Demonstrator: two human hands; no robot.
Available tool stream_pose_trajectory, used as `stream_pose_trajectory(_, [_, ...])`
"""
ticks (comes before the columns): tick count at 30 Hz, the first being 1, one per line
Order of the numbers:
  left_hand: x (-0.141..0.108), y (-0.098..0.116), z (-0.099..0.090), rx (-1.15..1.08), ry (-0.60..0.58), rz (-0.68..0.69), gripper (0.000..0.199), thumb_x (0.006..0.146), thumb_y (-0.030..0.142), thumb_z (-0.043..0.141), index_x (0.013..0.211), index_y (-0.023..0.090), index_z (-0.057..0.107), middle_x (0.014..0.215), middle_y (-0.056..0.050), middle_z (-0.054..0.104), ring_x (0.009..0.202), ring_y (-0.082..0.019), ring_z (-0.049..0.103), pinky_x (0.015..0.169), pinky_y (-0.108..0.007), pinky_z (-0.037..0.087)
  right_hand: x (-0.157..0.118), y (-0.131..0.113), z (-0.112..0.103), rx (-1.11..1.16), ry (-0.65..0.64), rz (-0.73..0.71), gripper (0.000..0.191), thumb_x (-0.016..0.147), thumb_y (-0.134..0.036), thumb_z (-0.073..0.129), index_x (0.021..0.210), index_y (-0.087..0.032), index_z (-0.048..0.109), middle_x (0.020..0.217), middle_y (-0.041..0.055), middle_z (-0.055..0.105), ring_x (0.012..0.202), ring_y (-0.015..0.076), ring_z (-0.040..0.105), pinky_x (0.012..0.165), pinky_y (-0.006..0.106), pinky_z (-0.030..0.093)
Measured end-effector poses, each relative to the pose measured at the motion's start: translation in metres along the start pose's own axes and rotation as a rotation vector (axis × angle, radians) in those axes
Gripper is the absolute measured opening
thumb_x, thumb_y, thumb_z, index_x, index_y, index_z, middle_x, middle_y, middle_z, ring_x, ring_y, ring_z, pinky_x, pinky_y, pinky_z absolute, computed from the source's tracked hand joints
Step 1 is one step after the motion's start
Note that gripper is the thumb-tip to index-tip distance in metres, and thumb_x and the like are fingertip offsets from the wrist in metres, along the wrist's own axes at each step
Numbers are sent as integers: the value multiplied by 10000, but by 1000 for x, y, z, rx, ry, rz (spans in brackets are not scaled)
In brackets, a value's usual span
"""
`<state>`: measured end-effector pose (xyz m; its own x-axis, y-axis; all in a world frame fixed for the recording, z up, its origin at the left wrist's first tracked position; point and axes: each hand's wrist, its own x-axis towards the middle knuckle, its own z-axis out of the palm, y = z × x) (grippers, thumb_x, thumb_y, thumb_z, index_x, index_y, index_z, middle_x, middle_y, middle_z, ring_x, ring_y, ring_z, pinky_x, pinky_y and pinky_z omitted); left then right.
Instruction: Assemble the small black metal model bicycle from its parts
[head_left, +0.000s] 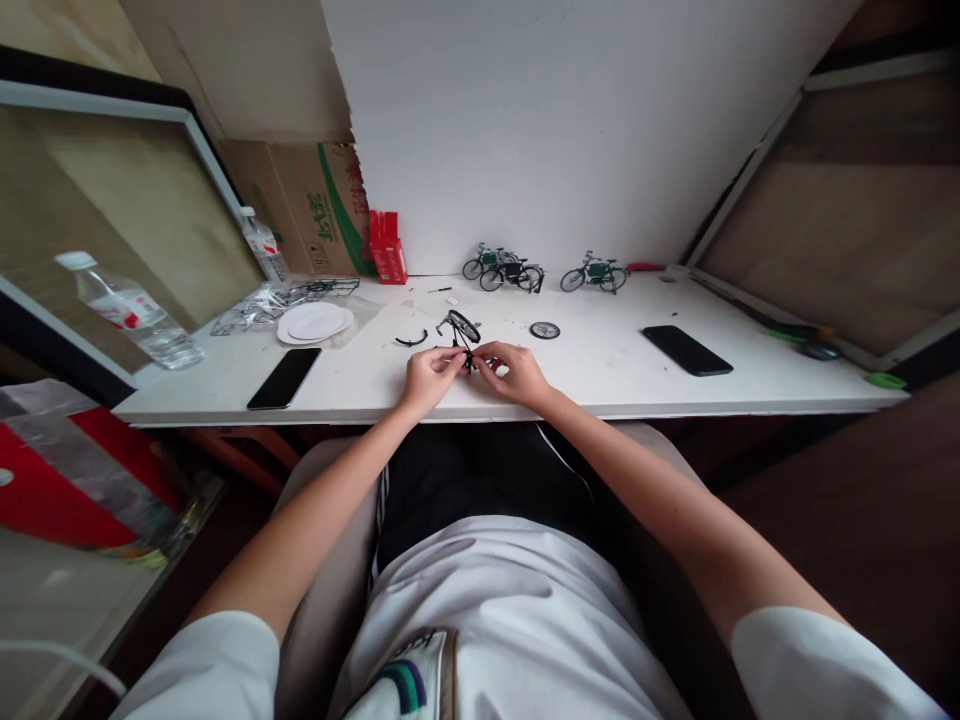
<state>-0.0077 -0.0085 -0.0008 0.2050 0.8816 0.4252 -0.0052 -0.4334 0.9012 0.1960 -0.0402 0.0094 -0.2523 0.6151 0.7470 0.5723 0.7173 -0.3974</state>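
Near the front edge of the white table, my left hand (433,377) and my right hand (514,372) meet at a partly built model bicycle (463,326). Both hands have their fingertips pinched on its dark frame, and the exact part under the fingers is hidden. One spoked wheel of the model tilts up beyond the fingers. Just left of it lies a curved black piece (411,339). A loose spoked wheel (544,330) rests flat to the right of my right hand.
Small model bicycles (595,272) stand along the back wall beside a red box (388,247). Phones lie left (285,379) and right (686,350). White discs (315,322), black part frames (322,288) and water bottles (135,312) occupy the left side. Tools (780,322) lie far right.
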Motion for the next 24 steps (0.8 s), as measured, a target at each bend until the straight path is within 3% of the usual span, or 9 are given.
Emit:
stream_pose_trajectory(12, [1, 3, 1, 32, -17, -6, 432, 830, 425, 839, 1125, 111, 814, 1092, -178, 829, 894, -282, 807, 863, -401, 643, 3, -2, -3, -4, -24, -64, 162, 1003, -253, 617, 1073, -221, 759, 997, 68, 798, 797, 186, 722, 672, 310, 599])
stream_pose_trajectory(24, [5, -6, -2, -42, -34, -39, 556, 785, 512, 877, 1137, 86, 820, 1014, -178, 836, 761, -261, 795, 751, -385, 648, 3, 1, -4, -19, -73, -115, 192, 1002, -271, 645, 1156, -242, 756, 975, 78, 766, 954, 239, 693, 755, 356, 582])
